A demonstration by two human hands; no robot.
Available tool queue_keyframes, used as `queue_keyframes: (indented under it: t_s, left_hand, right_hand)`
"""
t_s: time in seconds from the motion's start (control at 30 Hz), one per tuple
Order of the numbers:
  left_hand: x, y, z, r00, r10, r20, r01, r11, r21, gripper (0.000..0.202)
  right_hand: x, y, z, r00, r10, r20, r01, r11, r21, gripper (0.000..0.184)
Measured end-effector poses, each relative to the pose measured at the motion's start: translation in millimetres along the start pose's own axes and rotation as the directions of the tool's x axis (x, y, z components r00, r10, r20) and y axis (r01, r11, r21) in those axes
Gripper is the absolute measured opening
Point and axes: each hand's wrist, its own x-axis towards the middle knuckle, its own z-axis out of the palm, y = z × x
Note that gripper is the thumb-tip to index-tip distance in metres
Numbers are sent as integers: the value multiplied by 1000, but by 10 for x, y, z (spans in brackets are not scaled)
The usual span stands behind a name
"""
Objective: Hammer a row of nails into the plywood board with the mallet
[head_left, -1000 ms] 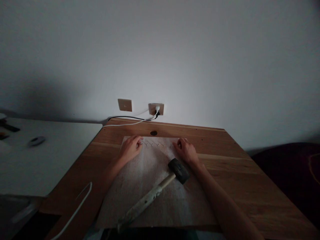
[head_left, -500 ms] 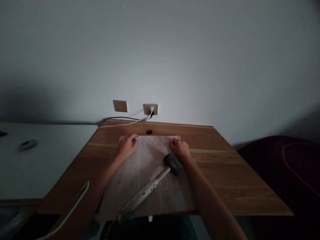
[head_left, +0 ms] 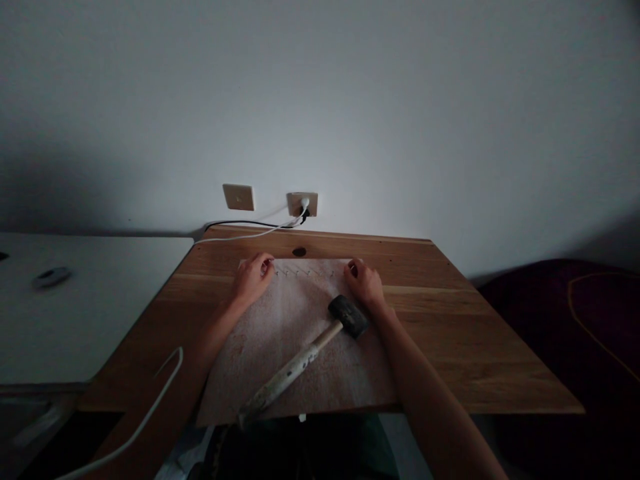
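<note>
A pale, speckled wooden board (head_left: pixel 295 360) lies flat on the table, with a row of several small nails (head_left: pixel 303 271) along its far edge. My left hand (head_left: pixel 253 277) rests at the row's left end, fingers curled. My right hand (head_left: pixel 365 283) sits at the row's right end, also curled, near the board's far edge. Whether either hand pinches something thin is too dark to tell. A black-headed rubber mallet (head_left: pixel 349 316) lies on the board just below my right hand, touching neither hand visibly. Its worn, pale wooden handle (head_left: pixel 290 373) points toward me.
The board sits on an oak-toned table (head_left: pixel 450 313). A white table (head_left: pixel 90 313) with a grey ring (head_left: pixel 51 277) adjoins on the left. A white cable (head_left: pixel 170 373) crosses the near left corner. Cables run along the far edge to a wall socket (head_left: pixel 302 204).
The whole view has shifted and tilted slightly with my head, showing more of the table's near edge. My hands remain at the nail row, and the mallet has stayed put on the board.
</note>
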Motion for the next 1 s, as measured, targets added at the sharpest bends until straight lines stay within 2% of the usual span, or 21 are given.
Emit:
queue_keyframes:
  t_s: [0.13, 0.3, 0.53, 1.0]
  left_hand:
    - [-1, -4, 1, 1000, 2, 25, -2, 1000, -6, 20]
    - [-36, 30, -11, 991, 90, 97, -97, 993, 74, 29]
    - [-55, 20, -2, 973, 155, 169, -171, 981, 88, 24]
    - [-46, -16, 36, 968, 208, 138, -216, 975, 46, 25]
  right_hand:
    - [-3, 22, 14, 997, -70, -41, 72, 995, 67, 24]
    - [1, 35, 78, 981, -191, -41, 195, 971, 142, 20]
    - [-10, 30, 101, 950, -312, -32, 313, 935, 167, 19]
    - [-8, -46, 87, 954, -296, -40, 298, 944, 139, 13]
